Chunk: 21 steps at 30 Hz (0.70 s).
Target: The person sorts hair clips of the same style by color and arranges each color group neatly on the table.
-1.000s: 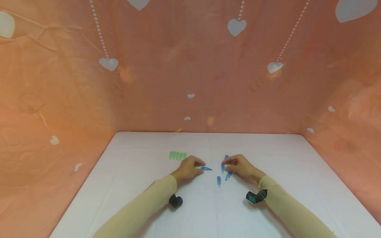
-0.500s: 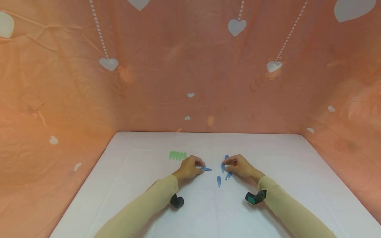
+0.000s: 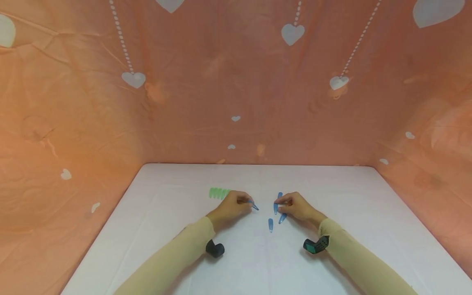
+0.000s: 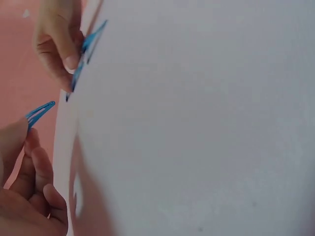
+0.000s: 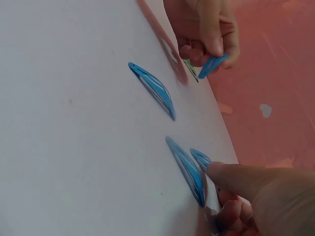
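My left hand (image 3: 232,207) pinches a blue snap hair clip (image 4: 40,113) between thumb and fingers, raised above the table; its pointed tip sticks out toward the right. The right hand (image 3: 300,207) is low at the tabletop, thumb and forefinger curled at another blue hair clip (image 3: 275,208), whose end the thumb partly covers in the right wrist view. Close around that hand lie more blue clips: one beyond its fingertips (image 3: 280,194), one below the thumb (image 3: 282,218), and one nearer the front (image 3: 271,225).
A row of several green hair clips (image 3: 218,193) lies behind the left hand, which hides its right end. The white table (image 3: 236,266) reaches back to orange cloth walls (image 3: 206,102) with heart prints. Dark wrist cameras (image 3: 316,245) hang under both sleeves.
My left hand closed on the blue clip on the table, lifted it and shifted slightly left, turning its tip downward. The right hand has stayed almost in place.
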Tool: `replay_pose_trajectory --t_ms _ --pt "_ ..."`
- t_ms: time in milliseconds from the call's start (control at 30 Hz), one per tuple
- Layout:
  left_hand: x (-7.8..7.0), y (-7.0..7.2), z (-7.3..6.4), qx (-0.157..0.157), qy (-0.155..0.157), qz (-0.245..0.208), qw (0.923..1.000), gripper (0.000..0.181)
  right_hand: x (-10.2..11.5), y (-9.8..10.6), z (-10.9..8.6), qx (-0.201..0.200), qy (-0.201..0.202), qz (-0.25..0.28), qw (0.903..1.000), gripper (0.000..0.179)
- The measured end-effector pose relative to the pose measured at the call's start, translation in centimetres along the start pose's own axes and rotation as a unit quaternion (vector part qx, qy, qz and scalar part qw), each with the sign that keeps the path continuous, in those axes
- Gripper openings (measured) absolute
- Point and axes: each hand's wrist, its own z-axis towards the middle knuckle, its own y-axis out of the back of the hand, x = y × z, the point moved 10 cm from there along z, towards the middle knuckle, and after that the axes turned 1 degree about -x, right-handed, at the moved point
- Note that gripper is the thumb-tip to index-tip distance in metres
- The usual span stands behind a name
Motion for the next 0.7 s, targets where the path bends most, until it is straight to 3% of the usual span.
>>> replay_pose_trajectory --t_ms 133,267,700 --pt "-0.3 0.5 -0.1 -0.019 0.018 -0.02 0.9995 0.012 0.0 0.0 0.0 0.003 -0.006 0.003 1.0 0.024" --pt "-0.6 0.6 -0.2 -0.025 0.015 -0.032 0.9991 0.014 0.2 0.0 0.0 -0.002 -0.005 -0.002 1.0 0.024" --pt "-1.2 1.1 -2.1 -0.029 -0.017 -0.051 0.9981 0.026 0.1 -0.1 0.1 -0.031 -0.016 -0.004 0.9994 0.021"
